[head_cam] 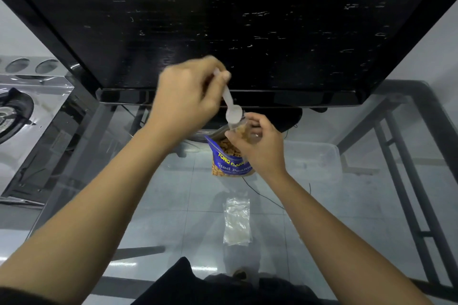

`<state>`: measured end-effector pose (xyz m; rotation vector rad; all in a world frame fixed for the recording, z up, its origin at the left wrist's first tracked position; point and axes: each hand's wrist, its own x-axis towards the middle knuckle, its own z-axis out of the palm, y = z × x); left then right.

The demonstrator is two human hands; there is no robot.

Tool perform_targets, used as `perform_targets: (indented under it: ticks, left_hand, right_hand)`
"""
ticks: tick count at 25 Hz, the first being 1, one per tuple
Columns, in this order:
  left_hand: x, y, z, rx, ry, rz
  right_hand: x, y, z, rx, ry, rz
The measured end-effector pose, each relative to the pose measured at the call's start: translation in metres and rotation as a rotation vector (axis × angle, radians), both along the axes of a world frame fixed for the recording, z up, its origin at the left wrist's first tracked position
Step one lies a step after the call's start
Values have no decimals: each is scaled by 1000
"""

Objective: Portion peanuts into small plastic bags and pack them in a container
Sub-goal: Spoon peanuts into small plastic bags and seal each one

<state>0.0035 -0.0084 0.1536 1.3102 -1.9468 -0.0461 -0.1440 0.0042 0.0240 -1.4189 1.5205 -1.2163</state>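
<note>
A blue bag of salted peanuts (229, 166) stands open on the glass table. My right hand (260, 142) pinches a small clear plastic bag (244, 131) with some peanuts in it, just above the blue bag's mouth. My left hand (188, 96) grips the handle of a white plastic spoon (230, 106), bowl pointing down at the small bag's opening. A stack of empty small clear bags (236, 221) lies flat on the table nearer to me.
A clear plastic container (319, 158) sits on the glass table (173, 193) to the right of the peanut bag. A black panel (247, 20) fills the far side. A gas stove (17, 109) stands at the left.
</note>
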Motion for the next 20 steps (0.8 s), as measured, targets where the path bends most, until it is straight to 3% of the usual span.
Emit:
perform_targets:
  ticks: [2,4,8,11,13,15,16,20]
  left_hand:
    - [17,-11,-5,13,204,143]
    - [32,-29,-33,212,392,237]
    - [34,-31,-112,676,427,227]
    - [32,-22,-133,672,329,347]
    - [23,-6,-131,465,362,426]
    - [1,21,-132,262,402,319]
    - [-13,37,-140,283,412,219]
    - [-65,81,-178,874,625,-78]
  right_hand:
    - [-4,1,-1,4,-9,-10]
    - [-10,2,-3,2,-1,-22]
    - [-21,4,-8,2,-3,-51]
    - [-29,10,-9,14,1,-82]
    - [-38,21,-12,18,-8,-90]
    - [-47,30,-17,35,-27,-107]
    - [-50,33,-20,46,-33,-118]
    - [-59,47,-30,132,-63,-143]
